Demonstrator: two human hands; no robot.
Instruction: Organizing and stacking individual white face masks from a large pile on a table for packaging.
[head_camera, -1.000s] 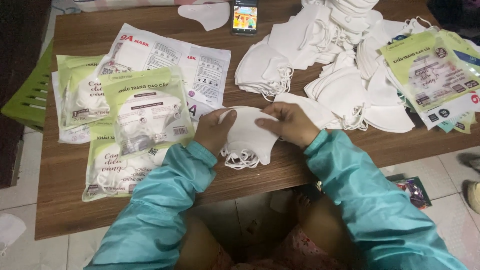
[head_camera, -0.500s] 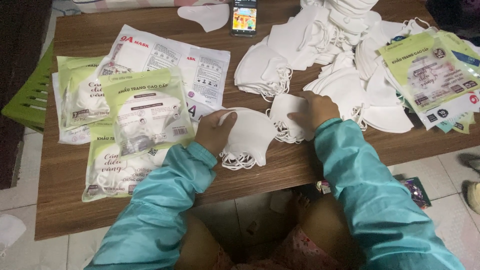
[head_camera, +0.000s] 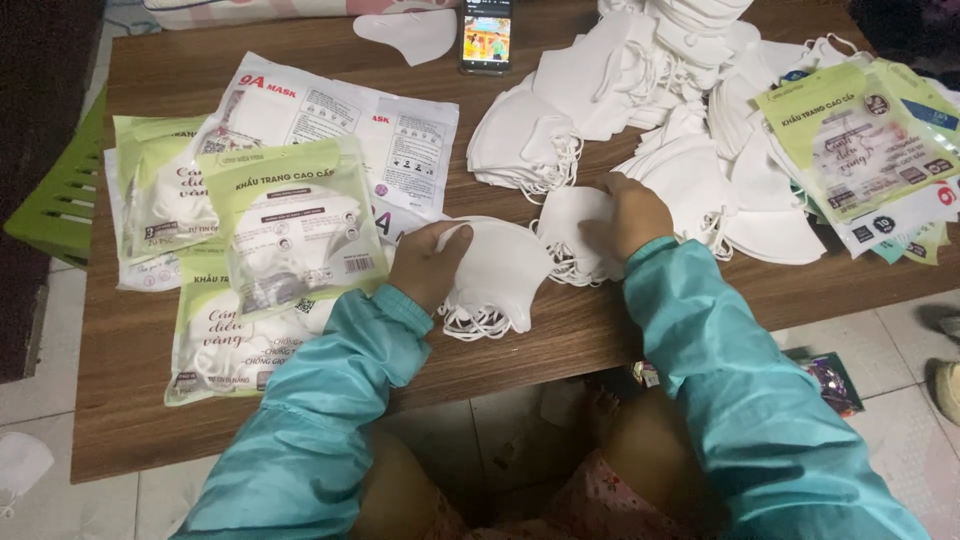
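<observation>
White masks being handled at a wooden desk (head_camera: 150, 420).

The desk is covered at 1 o'clock by a loose heap of white masks (head_camera: 690, 110) and at 9 o'clock by sealed green mask packets (head_camera: 290, 225). Near the middle, a small stack of white masks (head_camera: 500, 270) is held by the left hand (head_camera: 425, 262), its grip closed around the stack's left edge. Just to the right, at 3 o'clock of the stack, another white mask (head_camera: 570, 222) is pinched by the right hand (head_camera: 630, 212). A phone (head_camera: 487, 35) is seen at 12 o'clock.
</observation>
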